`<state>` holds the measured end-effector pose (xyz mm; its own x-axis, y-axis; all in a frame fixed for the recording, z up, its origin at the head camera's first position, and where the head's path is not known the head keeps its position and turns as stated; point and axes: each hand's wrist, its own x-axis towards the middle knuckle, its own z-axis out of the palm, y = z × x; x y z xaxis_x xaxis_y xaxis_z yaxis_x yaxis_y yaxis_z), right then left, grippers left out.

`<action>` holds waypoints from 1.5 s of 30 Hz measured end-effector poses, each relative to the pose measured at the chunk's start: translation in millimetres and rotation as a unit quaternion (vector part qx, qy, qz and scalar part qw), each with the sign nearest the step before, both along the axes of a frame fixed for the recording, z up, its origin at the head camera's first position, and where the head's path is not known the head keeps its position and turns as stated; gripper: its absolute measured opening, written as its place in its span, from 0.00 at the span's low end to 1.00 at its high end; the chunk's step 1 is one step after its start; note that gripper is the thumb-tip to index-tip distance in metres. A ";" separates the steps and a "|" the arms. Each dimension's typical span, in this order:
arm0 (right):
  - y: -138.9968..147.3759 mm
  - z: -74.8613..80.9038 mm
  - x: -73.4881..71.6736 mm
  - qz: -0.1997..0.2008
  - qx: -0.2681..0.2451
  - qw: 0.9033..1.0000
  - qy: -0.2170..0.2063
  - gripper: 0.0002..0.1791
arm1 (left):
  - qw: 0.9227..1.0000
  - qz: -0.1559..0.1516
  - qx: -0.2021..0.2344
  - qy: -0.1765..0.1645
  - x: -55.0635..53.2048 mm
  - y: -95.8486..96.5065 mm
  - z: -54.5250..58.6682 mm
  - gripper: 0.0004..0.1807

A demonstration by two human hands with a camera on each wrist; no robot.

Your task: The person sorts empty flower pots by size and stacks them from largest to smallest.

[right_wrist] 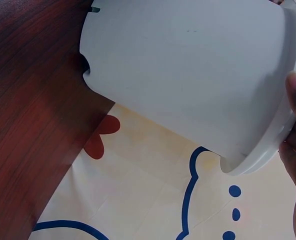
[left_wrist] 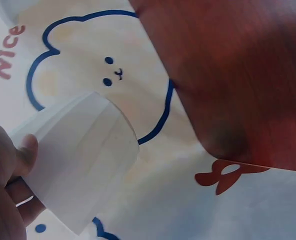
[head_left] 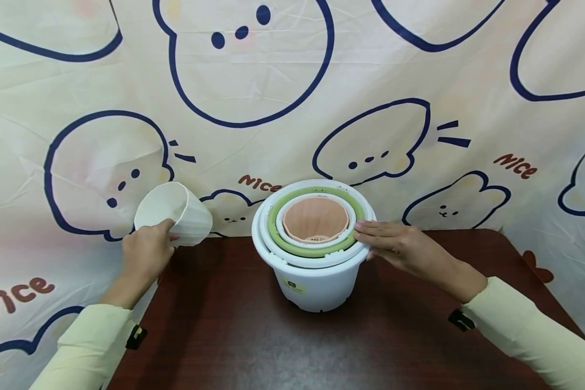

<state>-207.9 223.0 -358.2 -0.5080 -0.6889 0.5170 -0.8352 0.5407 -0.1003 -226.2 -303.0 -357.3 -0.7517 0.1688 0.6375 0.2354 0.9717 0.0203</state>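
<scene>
In the head view my left hand (head_left: 148, 246) grips a ribbed white flowerpot (head_left: 195, 219) by its rim, thumb outside and fingers reaching toward the inside. The pot is tilted on its side, its mouth facing left, raised beside the table's back left. The left wrist view shows the thumb on the wall of this white pot (left_wrist: 85, 160). My right hand (head_left: 407, 244) holds the right rim of a large white flowerpot (head_left: 317, 284), fingers over the top and thumb lower down. Nested inside it are a green-rimmed pot (head_left: 356, 208) and a peach-coloured pot (head_left: 317, 216), among white rims.
The nested pots stand upright on a dark red-brown table (head_left: 253, 346), near its back edge. Behind hangs a pale cloth (head_left: 283, 151) with blue cartoon outlines and red lettering. A yellow label (head_left: 294, 287) marks the large pot's front.
</scene>
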 end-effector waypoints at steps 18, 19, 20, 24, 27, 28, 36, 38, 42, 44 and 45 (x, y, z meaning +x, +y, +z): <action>-0.9 1.0 1.9 -0.002 -0.002 1.000 -0.005 0.32 | 0.997 -0.017 0.015 0.073 5.0 6.5 36.7 0.08; -0.8 0.8 2.1 -0.004 -0.002 1.000 -0.007 0.32 | 0.997 -0.018 0.017 0.078 5.1 6.9 38.3 0.06; -0.7 0.7 2.2 -0.005 -0.003 1.000 -0.009 0.32 | 0.996 -0.020 0.019 0.084 5.0 7.3 39.8 0.05; -0.4 0.2 2.0 -0.007 -0.002 1.000 -0.013 0.33 | 0.994 -0.031 0.025 0.107 4.6 9.6 45.3 0.03; -0.4 0.3 1.6 -0.006 -0.001 1.000 -0.012 0.32 | 0.992 -0.039 0.027 0.117 5.3 12.4 49.7 0.03; -0.4 0.4 1.5 -0.005 -0.001 1.000 -0.012 0.32 | 0.992 -0.041 0.027 0.120 5.6 13.4 51.3 0.04; -0.6 1.0 1.0 0.002 -0.001 1.000 -0.002 0.32 | 0.989 -0.056 0.029 0.136 7.5 22.1 64.0 0.07; -0.7 0.8 0.8 0.004 -0.001 1.000 0.000 0.32 | 0.987 -0.063 0.034 0.141 7.5 24.6 66.5 0.08; -0.5 0.7 0.8 0.005 -0.001 1.000 -0.002 0.33 | 0.983 -0.081 0.041 0.159 6.1 31.9 71.6 0.09; -0.4 0.9 1.0 0.004 -0.001 1.000 -0.004 0.32 | 0.981 -0.090 0.041 0.168 5.2 36.4 73.7 0.08; -0.4 1.0 1.1 0.003 -0.001 1.000 -0.006 0.32 | 0.980 -0.094 0.041 0.172 4.9 38.8 74.8 0.07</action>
